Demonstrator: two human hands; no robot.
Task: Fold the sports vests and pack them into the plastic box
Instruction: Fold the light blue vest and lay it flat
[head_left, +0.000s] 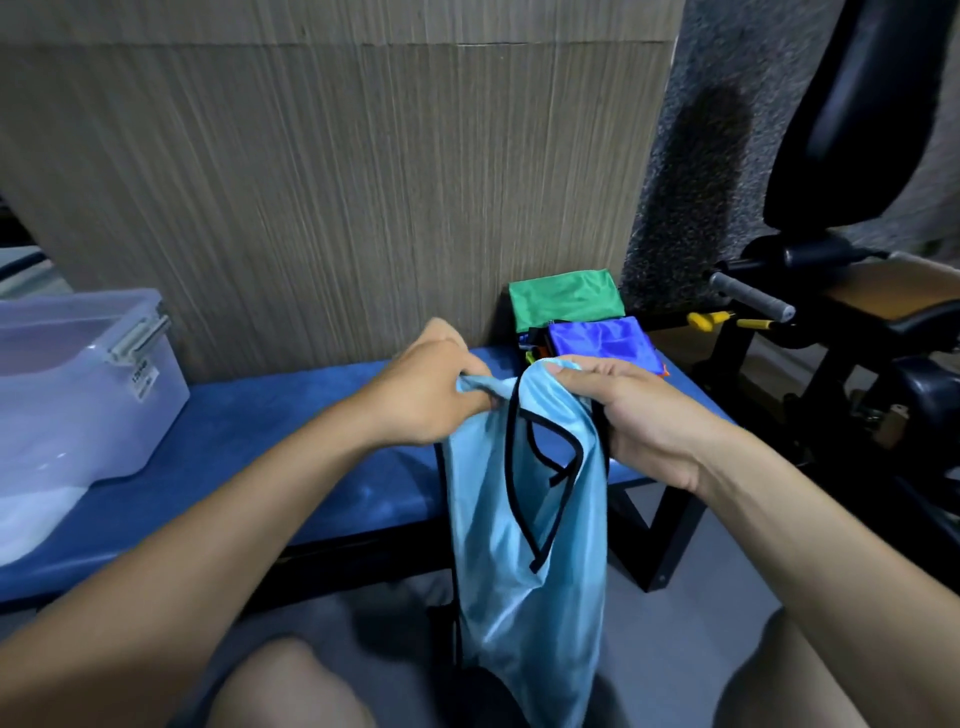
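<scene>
A light blue sports vest (524, 561) with black trim hangs in front of the blue bench (270, 441), its lower end down between my knees. My left hand (431, 384) pinches its top left corner. My right hand (628, 415) grips the top right part, fingers curled over the fabric. At the bench's far right end lies a pile of vests, a dark blue one (602, 340) on top and a green one (566, 299) behind it. The clear plastic box (78, 384) stands open at the bench's left end.
A wood-grain panel (322, 197) rises right behind the bench. Black gym equipment (841, 291) with a padded seat and handles stands close on the right. The box lid (26, 519) seems to lie in front of the box. Grey floor shows below the bench.
</scene>
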